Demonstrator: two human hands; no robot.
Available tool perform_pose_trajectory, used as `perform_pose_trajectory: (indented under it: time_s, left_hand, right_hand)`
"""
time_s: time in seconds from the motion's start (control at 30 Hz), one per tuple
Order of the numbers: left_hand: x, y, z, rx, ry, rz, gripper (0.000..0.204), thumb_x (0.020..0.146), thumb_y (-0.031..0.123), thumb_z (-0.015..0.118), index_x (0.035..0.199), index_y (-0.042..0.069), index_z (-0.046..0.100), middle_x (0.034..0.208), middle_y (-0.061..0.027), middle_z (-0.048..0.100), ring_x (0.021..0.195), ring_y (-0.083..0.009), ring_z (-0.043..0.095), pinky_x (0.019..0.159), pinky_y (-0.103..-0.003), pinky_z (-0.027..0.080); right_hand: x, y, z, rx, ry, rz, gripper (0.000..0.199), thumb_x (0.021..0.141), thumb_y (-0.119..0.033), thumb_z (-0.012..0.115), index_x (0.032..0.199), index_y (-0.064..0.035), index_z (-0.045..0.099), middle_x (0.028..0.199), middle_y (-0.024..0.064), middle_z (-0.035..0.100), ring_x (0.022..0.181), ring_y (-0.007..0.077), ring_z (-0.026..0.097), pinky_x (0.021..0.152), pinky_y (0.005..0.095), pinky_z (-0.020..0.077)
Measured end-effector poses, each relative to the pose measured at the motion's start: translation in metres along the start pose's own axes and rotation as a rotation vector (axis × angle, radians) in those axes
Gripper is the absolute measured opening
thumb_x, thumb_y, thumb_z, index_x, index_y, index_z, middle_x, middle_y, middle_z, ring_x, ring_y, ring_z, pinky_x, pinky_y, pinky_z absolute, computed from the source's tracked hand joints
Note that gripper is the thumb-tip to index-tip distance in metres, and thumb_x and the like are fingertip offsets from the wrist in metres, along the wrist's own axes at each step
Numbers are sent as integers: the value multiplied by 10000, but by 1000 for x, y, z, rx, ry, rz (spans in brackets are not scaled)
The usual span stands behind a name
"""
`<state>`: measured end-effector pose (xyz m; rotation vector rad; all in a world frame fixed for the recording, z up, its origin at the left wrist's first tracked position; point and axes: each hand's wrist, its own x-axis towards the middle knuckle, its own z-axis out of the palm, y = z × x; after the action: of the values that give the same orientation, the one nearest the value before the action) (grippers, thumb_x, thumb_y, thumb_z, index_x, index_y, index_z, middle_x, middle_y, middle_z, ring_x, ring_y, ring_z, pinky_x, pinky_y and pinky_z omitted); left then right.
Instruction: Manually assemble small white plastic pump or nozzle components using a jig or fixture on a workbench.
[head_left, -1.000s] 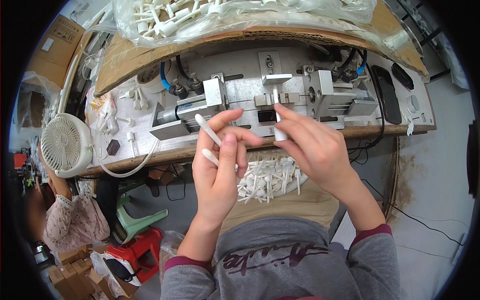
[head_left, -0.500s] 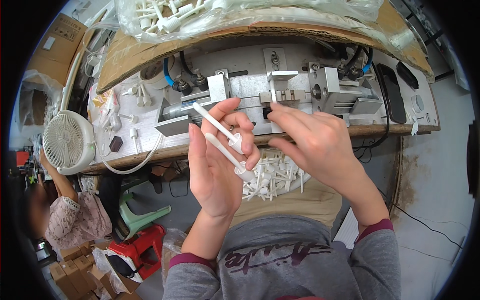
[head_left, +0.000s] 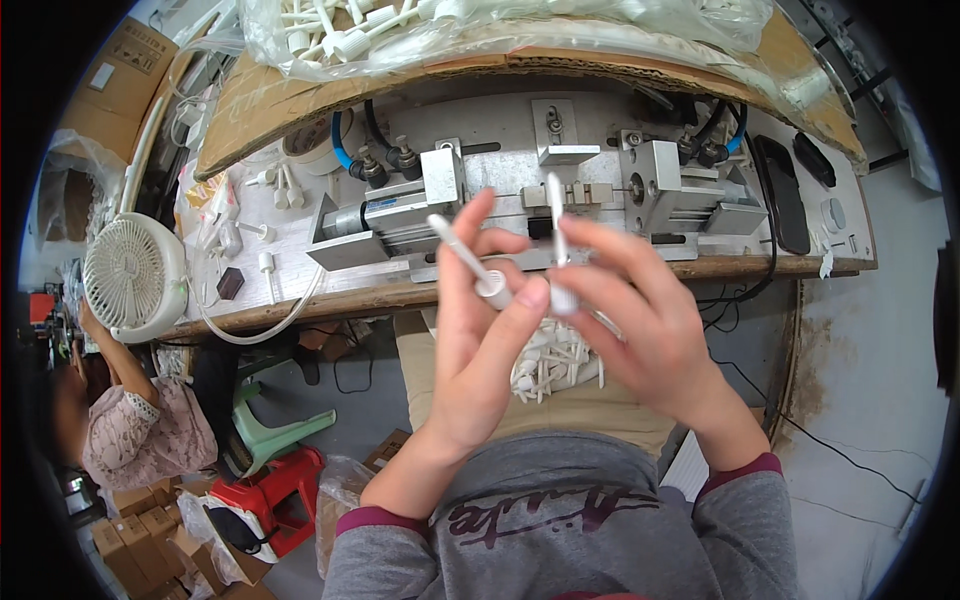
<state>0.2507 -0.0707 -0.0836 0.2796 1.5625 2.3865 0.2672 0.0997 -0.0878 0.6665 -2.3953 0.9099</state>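
Observation:
In my left hand (head_left: 475, 350) is a white cap with a long applicator stem (head_left: 458, 245), tilted up to the left, its hollow cap (head_left: 493, 288) beside my thumb. My right hand (head_left: 640, 320) pinches a second white capped applicator (head_left: 558, 225), its stem upright and its cap down by my left fingertips. Whether the two hands touch I cannot tell. Just beyond them is a metal clamping fixture (head_left: 590, 193) between two metal slides. A heap of similar white applicators (head_left: 560, 362) lies in my lap, partly hidden by my hands.
A metal slide unit (head_left: 440, 175) stands left of the fixture, another (head_left: 660, 185) right. Cardboard (head_left: 420, 85) overhangs the bench, bearing a bag of white applicators (head_left: 350, 35). A white fan (head_left: 135, 275), a dark phone (head_left: 782, 190) and a person (head_left: 150, 430) are at the sides.
My right hand has come back from the fixture and now holds an upright applicator. My left hand has moved right toward it; one applicator shows in it where two did.

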Motion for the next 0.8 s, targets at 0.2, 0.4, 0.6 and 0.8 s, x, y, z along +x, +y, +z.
perform_pose_trajectory:
  time_s: [0.2, 0.4, 0.6, 0.8]
  left_hand:
    - [-4, 7, -10, 207, 27, 114, 732, 928, -46, 547, 1583, -15, 222, 1389, -126, 446, 1183, -189, 534, 1021, -331, 468]
    - [-1, 20, -15, 445, -18, 300, 611, 886, -189, 578, 1467, -76, 427, 1339, -228, 546, 1112, -264, 671, 911, -321, 590]
    - [-3, 33, -26, 529, 79, 404, 491, 736, -93, 827, 1198, -78, 661, 1149, -167, 635, 953, -214, 712, 800, -299, 653]
    - [-11, 29, -37, 656, 128, 477, 424, 685, -40, 879, 1082, -12, 732, 1178, -128, 627, 984, -178, 683, 757, -269, 649]
  right_hand:
    - [6, 7, 5, -377, -197, 34, 258, 735, -97, 680, 971, 7, 665, 1223, 215, 692, 582, 207, 661, 575, 294, 535]
    - [24, 4, 3, -484, -260, -16, 227, 704, -81, 675, 911, 4, 636, 1205, 235, 694, 530, 189, 640, 542, 284, 519]
    - [29, 4, -4, -416, -305, 22, 218, 792, -61, 691, 995, 14, 671, 1172, 186, 720, 605, 205, 673, 570, 300, 523]
    - [25, -47, -45, 479, 60, 114, 100, 883, -84, 692, 966, -31, 710, 958, 84, 749, 723, 220, 702, 624, 314, 534]
